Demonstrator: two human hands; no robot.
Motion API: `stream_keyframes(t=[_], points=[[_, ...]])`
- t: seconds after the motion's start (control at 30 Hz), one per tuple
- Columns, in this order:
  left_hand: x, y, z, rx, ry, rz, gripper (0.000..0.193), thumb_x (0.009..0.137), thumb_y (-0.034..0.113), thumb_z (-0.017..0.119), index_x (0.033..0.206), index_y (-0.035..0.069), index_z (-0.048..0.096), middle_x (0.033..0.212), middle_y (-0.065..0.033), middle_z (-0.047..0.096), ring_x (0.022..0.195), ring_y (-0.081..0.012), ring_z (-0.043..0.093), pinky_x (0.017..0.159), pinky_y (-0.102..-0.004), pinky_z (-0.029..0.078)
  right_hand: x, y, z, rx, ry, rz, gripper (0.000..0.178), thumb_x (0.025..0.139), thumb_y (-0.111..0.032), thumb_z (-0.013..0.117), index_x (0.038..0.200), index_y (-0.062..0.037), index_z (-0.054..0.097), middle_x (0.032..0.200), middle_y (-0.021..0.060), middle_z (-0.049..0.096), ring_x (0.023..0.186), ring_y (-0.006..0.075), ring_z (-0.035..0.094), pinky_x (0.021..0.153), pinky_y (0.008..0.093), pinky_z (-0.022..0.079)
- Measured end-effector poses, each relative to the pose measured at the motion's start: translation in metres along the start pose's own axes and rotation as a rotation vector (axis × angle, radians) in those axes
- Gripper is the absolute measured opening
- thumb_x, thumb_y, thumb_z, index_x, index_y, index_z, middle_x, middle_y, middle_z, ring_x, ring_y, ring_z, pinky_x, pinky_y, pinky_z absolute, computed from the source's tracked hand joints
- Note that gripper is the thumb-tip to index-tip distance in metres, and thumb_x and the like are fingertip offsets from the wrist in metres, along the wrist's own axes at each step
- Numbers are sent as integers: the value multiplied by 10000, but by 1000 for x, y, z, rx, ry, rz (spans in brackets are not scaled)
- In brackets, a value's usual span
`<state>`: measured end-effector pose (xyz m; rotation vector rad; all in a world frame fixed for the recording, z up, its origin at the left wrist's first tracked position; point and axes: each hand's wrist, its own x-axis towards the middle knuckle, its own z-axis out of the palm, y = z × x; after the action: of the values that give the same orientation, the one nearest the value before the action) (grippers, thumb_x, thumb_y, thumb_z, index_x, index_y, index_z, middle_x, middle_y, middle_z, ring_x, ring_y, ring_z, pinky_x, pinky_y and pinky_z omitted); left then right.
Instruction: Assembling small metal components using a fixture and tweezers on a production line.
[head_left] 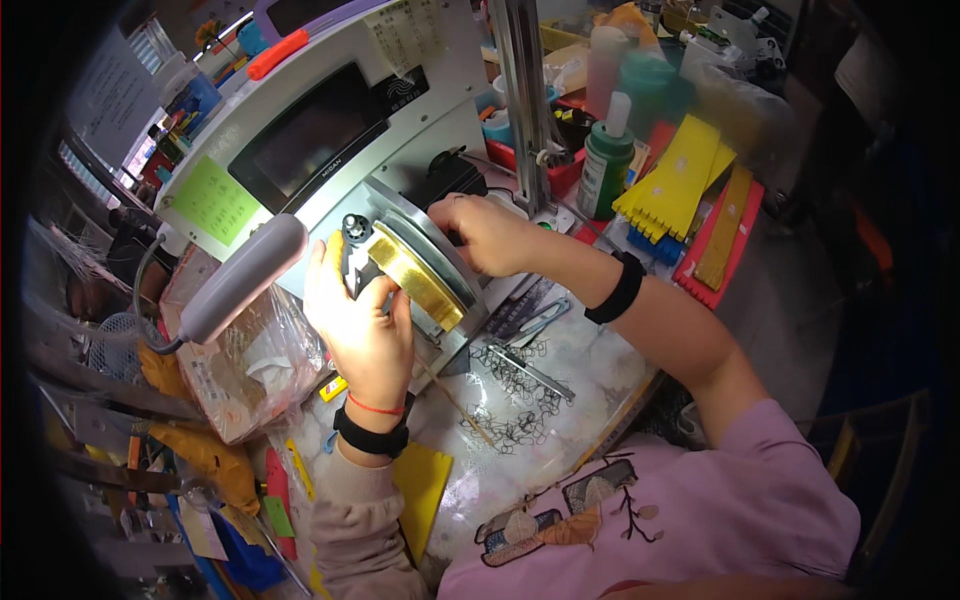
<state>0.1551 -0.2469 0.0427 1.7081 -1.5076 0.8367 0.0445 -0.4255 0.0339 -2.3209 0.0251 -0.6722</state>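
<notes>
A wheel with a shiny gold rim (412, 278) and a grey metal side plate (440, 240) sticks out from the front of a white machine (300, 130). My left hand (362, 325) is at the wheel's left side, fingers curled around a small black fitting (356, 230) and thumb close to the gold rim. Bright lamp light washes out what lies between those fingers. On the far side of the plate, my right hand (485, 235) is closed with its fingers bent inward. The plate hides its fingertips and whatever they grip.
A grey lamp (245, 280) reaches in at the left. Tweezers (535, 372) lie among thin dark wire loops (515, 425) on the table. Yellow strips (680, 180), a green bottle (606, 165) and a metal post (524, 100) stand right. A plastic-covered box (240, 370) sits left.
</notes>
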Motion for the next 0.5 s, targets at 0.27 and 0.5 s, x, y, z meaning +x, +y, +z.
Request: stream_keyframes(t=[0.27,0.5], points=[[-30,26,-43,-82,-51,8,150,779,-26,664,916,23,630,1060,-156,596,932,-315,568,814,-400,452,-122,8,-109,-237,1061,226,125,896,-100,600,1010,-48,595,1075,73,587,1002,187,549,893,314,433],[-68,31,-46,-320,-725,-80,162,764,19,676,916,46,630,879,-106,582,777,-298,586,679,-370,484,-196,-13,-171,-427,1299,190,162,916,-64,574,1067,-13,597,994,59,604,892,135,567,827,291,456]])
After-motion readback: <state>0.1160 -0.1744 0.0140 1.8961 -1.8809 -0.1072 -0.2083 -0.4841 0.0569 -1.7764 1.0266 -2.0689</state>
